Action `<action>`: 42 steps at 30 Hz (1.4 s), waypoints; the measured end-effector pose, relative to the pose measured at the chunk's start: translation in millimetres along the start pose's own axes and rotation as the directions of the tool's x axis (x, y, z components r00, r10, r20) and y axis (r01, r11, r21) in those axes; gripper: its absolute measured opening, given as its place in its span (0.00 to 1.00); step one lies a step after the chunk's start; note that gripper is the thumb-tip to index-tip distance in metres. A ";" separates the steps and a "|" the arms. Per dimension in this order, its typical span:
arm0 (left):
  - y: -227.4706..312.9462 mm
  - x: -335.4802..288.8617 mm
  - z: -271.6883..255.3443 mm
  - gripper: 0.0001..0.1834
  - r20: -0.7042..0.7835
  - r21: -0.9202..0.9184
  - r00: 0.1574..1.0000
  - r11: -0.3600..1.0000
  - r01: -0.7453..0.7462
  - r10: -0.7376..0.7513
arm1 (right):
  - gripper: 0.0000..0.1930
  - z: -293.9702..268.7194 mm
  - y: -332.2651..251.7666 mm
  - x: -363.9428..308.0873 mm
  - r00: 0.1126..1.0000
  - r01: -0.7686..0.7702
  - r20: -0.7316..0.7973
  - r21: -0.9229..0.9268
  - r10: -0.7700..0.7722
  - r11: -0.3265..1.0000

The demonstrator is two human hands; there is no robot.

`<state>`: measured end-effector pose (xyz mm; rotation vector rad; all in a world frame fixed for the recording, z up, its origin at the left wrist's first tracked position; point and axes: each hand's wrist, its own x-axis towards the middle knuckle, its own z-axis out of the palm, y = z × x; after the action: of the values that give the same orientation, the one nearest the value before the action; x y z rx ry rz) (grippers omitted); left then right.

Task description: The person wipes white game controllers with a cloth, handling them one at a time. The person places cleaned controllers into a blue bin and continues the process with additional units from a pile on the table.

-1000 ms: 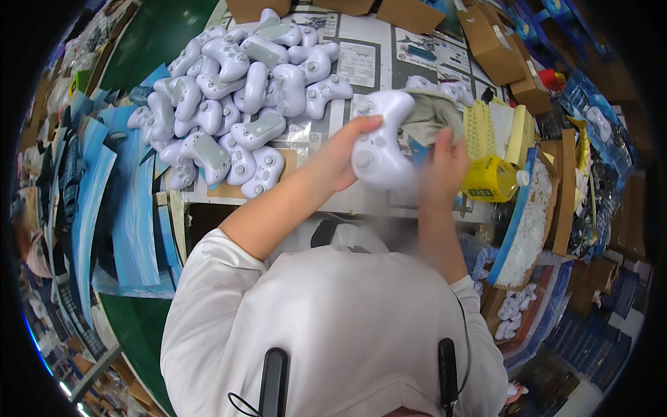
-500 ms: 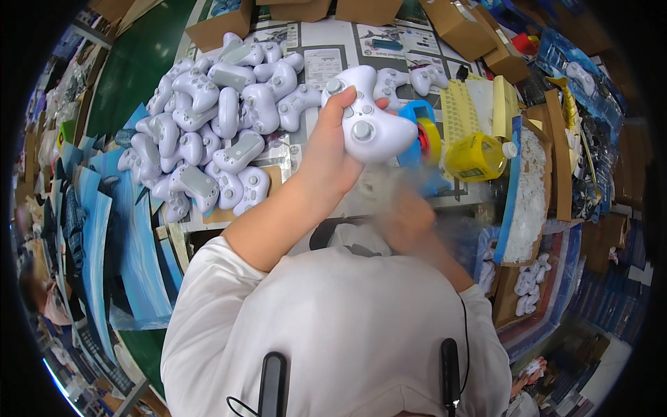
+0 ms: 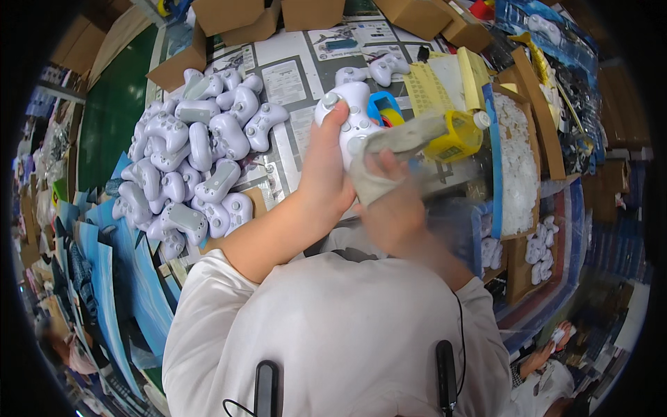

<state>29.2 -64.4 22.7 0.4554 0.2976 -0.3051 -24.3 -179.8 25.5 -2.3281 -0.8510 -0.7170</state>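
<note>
My left hand (image 3: 323, 167) grips a white game controller (image 3: 352, 104) by one side, thumb near its upper stick, the button face turned up. A grey cloth (image 3: 389, 149) lies across the controller's lower part, hiding it. My right hand (image 3: 394, 212), partly smeared by motion, holds that cloth against the controller. To the left is a heap of white game controllers (image 3: 198, 146), some with grey undersides up. Two more white controllers (image 3: 386, 68) lie beyond my hands. A blue tape dispenser (image 3: 379, 104) with yellow tape stands just behind the cloth.
A bottle of yellow liquid (image 3: 455, 137) lies right of the cloth, near yellow sheets (image 3: 427, 87). Cardboard boxes (image 3: 313, 14) line the far edge. A box of small clear bags (image 3: 515, 167) stands at right, with boxed controllers (image 3: 540, 250) below. Another person's hands (image 3: 556, 340) show lower right.
My right hand has come up with the grey cloth and brought it onto the controller. My left hand still holds the controller, now a little lower. The whole view has shifted.
</note>
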 end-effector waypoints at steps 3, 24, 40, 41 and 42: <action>-3.5 -2.8 15.3 0.22 0.018 0.057 1.000 0.998 -0.013 0.012 | 0.17 -6.3 14.4 -9.8 0.988 -0.026 -0.156 -0.080 0.014 0.996; -24.7 -17.1 65.6 0.28 0.395 0.036 0.909 0.991 0.130 -0.134 | 0.18 -85.0 -10.0 -40.7 0.816 -0.262 -0.320 0.539 0.482 0.800; -19.5 -25.9 75.1 0.20 0.376 0.158 0.917 0.984 0.079 -0.134 | 0.20 -70.4 13.3 10.2 0.903 -0.020 -0.429 -0.054 -0.005 0.998; -18.8 -26.8 71.7 0.20 0.380 0.203 0.908 0.973 0.106 -0.178 | 0.22 -70.2 15.8 6.4 0.893 -0.057 -0.447 0.013 0.056 0.998; -18.7 -28.6 70.1 0.20 0.383 0.247 0.897 0.960 0.131 -0.220 | 0.24 -69.1 20.3 0.6 0.880 -0.089 -0.461 0.080 0.116 0.993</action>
<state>11.4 -107.1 85.5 0.5665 -0.1072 -0.6053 -29.6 -237.5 68.2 -2.0021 -0.5171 -1.1285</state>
